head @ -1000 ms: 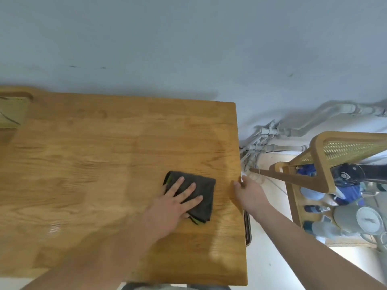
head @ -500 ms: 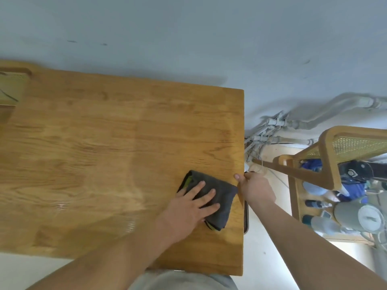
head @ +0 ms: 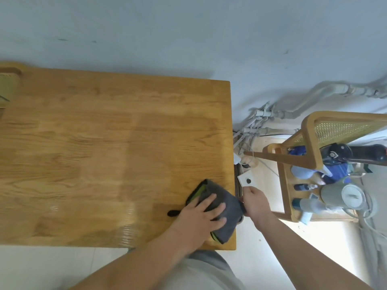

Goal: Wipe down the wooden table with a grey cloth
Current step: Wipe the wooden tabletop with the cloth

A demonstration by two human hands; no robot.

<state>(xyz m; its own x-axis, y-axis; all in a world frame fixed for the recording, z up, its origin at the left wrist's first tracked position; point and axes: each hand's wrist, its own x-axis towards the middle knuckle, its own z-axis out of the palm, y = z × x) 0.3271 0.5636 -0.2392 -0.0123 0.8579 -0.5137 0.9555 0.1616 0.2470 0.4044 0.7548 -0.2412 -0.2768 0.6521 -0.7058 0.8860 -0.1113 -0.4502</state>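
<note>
The wooden table (head: pixel 117 147) fills the left and centre. A folded grey cloth (head: pixel 229 210) with a green trim lies at its near right corner, its edge reaching just over the table's right side. My left hand (head: pixel 202 213) lies flat on the cloth with fingers spread, pressing it down. My right hand (head: pixel 254 203) is cupped against the table's right edge, right beside the cloth, thumb at the cloth's edge; I see nothing gripped in it. A small dark strip (head: pixel 172 212) lies on the wood by my left thumb.
A white card with a black dot (head: pixel 246 181) shows just beyond my right fingertips, off the table. A rattan-backed wooden chair (head: pixel 310 147) at the right holds bottles and a grey kettle (head: pixel 343 194). Pipes (head: pixel 257 120) run along the wall.
My left hand has slid the cloth rightward and nearer, from inside the table to its right edge. My right hand has shifted nearer along that edge. The camera view has also shifted.
</note>
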